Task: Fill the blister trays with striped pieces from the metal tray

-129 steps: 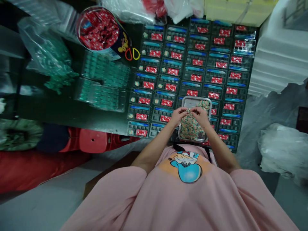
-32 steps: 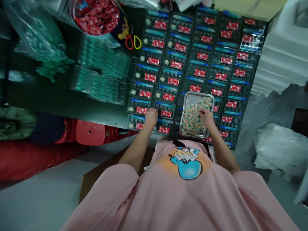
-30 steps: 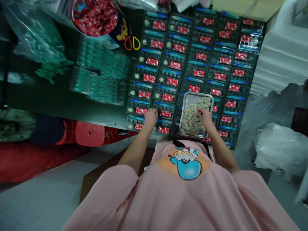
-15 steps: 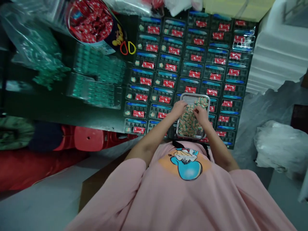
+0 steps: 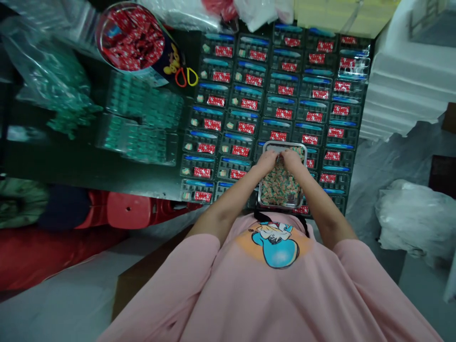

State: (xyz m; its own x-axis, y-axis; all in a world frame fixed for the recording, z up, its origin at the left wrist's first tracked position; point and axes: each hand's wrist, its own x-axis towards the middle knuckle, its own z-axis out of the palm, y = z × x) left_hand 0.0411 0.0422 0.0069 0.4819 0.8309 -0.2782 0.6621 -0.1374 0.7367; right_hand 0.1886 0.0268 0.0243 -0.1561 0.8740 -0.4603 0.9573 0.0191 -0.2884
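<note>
Fingers (image 5: 286, 155) bunched over tray (image 5: 281, 207) of small pieces (image 5: 280, 187), grip unclear, yellow cartoon (image 5: 173, 63) on tub (image 5: 166, 53)

Hands (image 5: 268, 161) side by side over small pieces (image 5: 280, 186) in a metal tray (image 5: 280, 207)

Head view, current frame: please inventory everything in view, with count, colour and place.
Rectangular metal tray: one, silver, near table edge
Small block-like pieces: many, beige and green, heaped there; also in two left columns
Plastic compartment trays: dozens, dark-looking, five columns
Slim pen-like sticks: many, blue, in compartment trays
Flat speckled packets: many, red-white, in compartment trays and tub
Round tub: one, dark blue, upper left
Looped handles: two, red and yellow, beside tub
Ribbed plastic pieces: many, green, left of columns
Plastic bag: one, clear, far left
Bundled plastic: one, whitish, right
Flat table: one, dark, beneath
Plastic stool: at least one, red, lower left
Printed shirt: one, pink, bottom
Left hand, right hand: bare, over metal tray
</note>
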